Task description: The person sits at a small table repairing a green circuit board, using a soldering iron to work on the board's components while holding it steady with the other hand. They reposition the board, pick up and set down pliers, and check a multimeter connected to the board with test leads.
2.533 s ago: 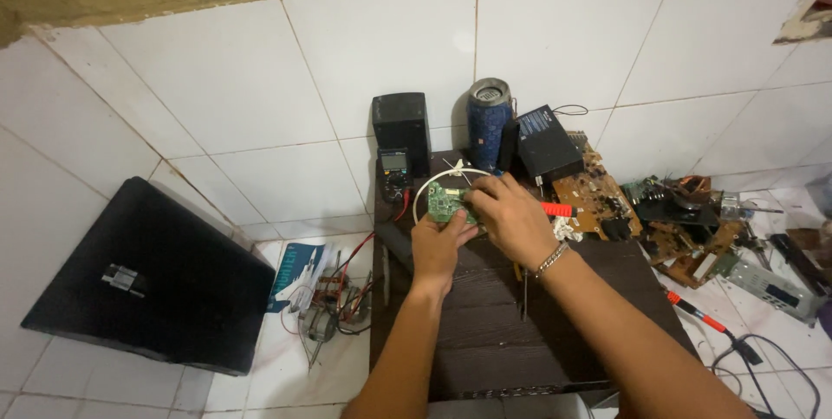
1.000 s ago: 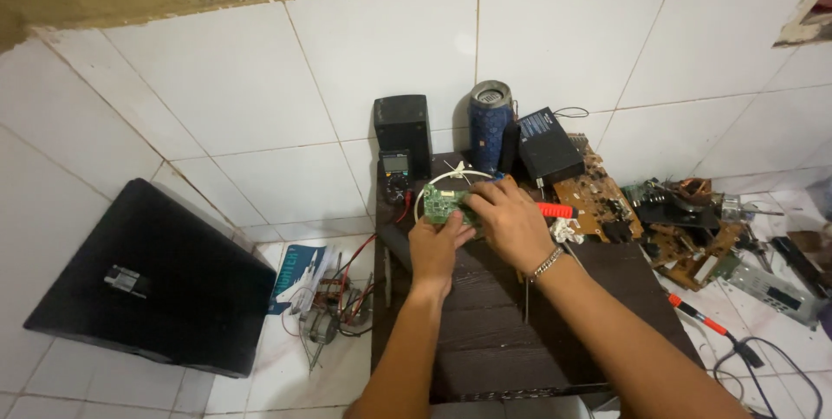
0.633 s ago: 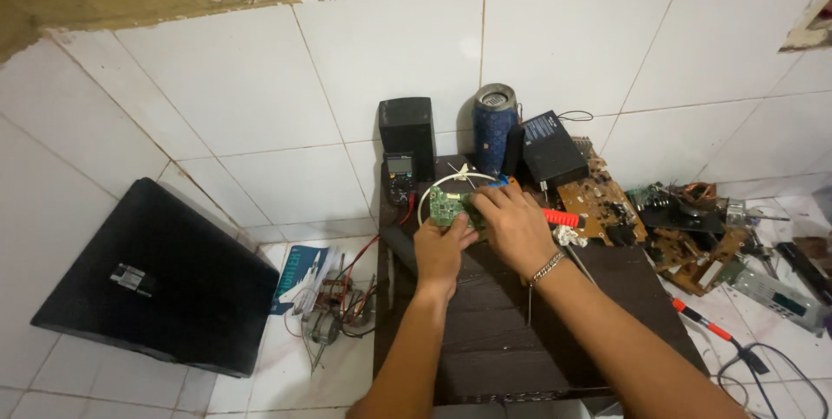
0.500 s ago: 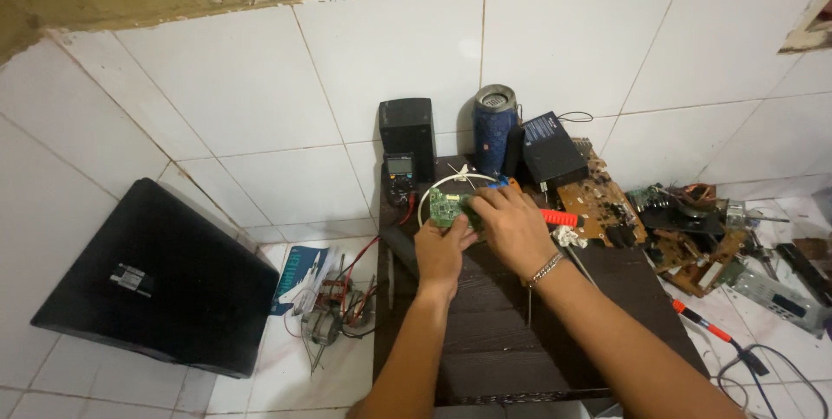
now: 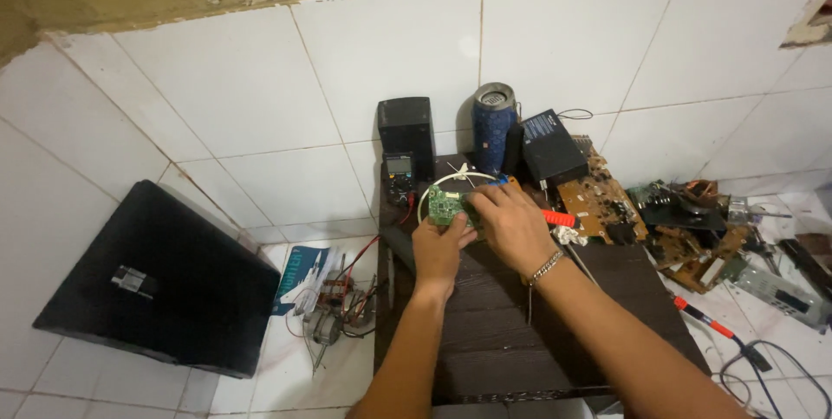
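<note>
Left hand (image 5: 440,246) grips the small green circuit board (image 5: 448,205) from below, above the dark worktop (image 5: 503,341). Right hand (image 5: 511,224) closes fingers on the board's right edge.

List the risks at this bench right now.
1. The small green circuit board is held in the air between the left hand and right hand; a slip could drop it onto the dark table.
2. The white wire loop on it could snag nearby clutter.

Head view, looking down, near table (image 5: 520,332)
</note>
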